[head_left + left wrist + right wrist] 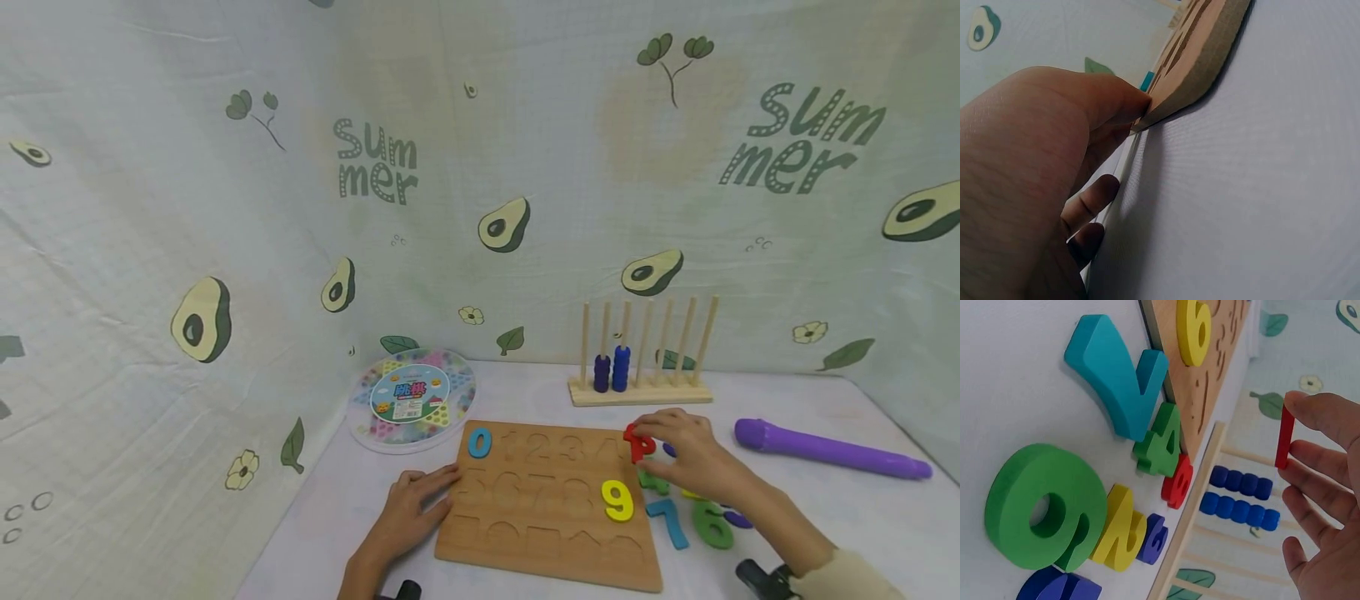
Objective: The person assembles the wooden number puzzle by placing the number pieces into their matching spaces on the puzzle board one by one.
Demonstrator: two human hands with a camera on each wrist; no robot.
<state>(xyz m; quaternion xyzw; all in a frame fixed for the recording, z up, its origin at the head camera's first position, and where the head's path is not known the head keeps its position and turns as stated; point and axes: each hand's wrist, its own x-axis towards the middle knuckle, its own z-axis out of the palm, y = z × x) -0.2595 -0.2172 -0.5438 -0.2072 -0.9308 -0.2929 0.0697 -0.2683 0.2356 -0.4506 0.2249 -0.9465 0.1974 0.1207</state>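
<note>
Red piece [1285,436] (thin, straight edge-on) is pinched in the right hand's fingers [1319,414]; left hand's parted fingers [1110,100] touch the board [540,508].

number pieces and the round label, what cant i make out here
Red piece in the right hand: edge-on in the right wrist view, partly covered by fingers in the head view.
Lowest purple piece: cut off by the right wrist view's bottom edge.
Round label: fine print too small in the head view.

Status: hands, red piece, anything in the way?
Right hand pinching red piece, off the board. Left hand touching edge of wooden board. Blue 7, green 4 beside board's right edge, possibly crowding it.
</note>
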